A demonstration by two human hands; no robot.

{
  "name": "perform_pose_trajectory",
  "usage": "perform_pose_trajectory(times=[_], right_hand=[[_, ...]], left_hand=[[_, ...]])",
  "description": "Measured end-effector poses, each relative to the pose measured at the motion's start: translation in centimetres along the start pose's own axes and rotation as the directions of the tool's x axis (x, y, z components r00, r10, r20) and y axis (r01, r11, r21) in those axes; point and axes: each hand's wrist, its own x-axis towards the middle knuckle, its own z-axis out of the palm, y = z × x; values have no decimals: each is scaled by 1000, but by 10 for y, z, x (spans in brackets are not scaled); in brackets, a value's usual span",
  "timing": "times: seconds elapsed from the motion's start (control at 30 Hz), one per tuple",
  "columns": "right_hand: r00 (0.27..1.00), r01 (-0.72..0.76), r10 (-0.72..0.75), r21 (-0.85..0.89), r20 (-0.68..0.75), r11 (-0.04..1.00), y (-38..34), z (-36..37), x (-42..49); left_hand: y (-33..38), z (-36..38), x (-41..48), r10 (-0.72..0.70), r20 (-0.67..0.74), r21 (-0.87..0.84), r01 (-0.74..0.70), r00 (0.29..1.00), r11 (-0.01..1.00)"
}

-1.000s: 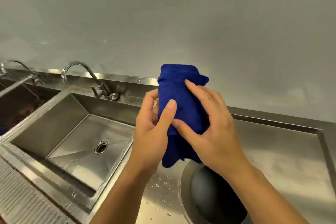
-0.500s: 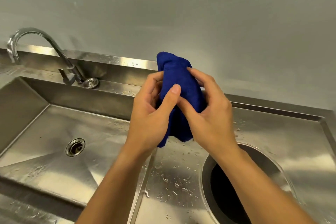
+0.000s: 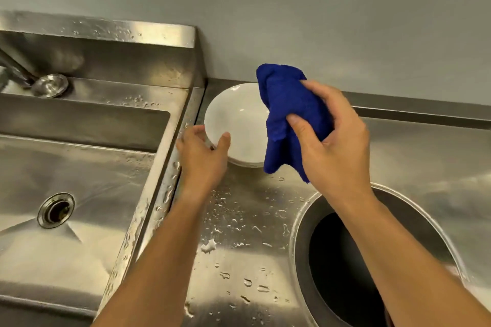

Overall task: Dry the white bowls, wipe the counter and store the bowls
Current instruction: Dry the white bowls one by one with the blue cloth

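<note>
Two hands divide the work at a wet steel table [image 3: 265, 260]: your left hand [image 3: 203, 152] reaches to the stack of white bowls [image 3: 233, 119], thumb over the near rim and fingers curling round the outside, closing on the top bowl though whether it is fully gripped cannot be told. Your right hand [image 3: 333, 141] is clenched around a bunched blue cloth [image 3: 289, 103], held just above and to the right of the stack, its loose end hanging toward the table.

The bowls sit at the table's back edge, tucked into the corner where the raised rim of the sink [image 3: 79, 141] meets the wall, with at least one more rim showing beneath the top one. That spot keeps them away from the round waste hole [image 3: 353, 260] cut into the table near your right forearm, and close to the basin they likely came from.

The cloth is wadded rather than spread, which suits pushing it into a bowl's curve; keeping it raised leaves the left hand room to lift. Water beads across the table's middle and front, so the wiping appears yet to be done. The task looks to be at its start: taking up the first bowl for drying. Wet glaze may slip, so a firm hold on the rim seems wise.
</note>
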Motion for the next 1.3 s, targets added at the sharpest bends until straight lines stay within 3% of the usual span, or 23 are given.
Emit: perform_pose_trajectory(times=[0.13,0.33,0.5,0.63,0.83,0.97,1.2,1.3], right_hand=[[999,-37,38,-34,37,999,25,12,-5],[998,-64,66,-67,25,996,38,24,-6],[997,-73,76,-87,27,993,32,27,-7],[996,-77,80,-89,32,993,24,25,-7],[997,-75,75,-25,-14,997,-3,12,-5],[997,-39,38,-25,-62,999,-33,-7,-2],[995,5,-23,-184,-95,983,-92,-48,-3],[996,3,-29,-315,-79,949,-102,-60,-8]], left_hand=[[-17,17,21,-102,4,-98,102,995,990],[-19,12,30,49,-19,106,-46,999,993],[-4,4,27,132,-48,145,-124,990,982],[6,-6,30,66,-18,114,-63,998,991],[21,-27,13,29,77,-126,-20,997,992],[36,-46,-15,-21,151,-376,77,988,923],[73,-65,-79,-53,389,-635,310,920,707],[84,-68,-102,-70,396,-643,331,916,691]])
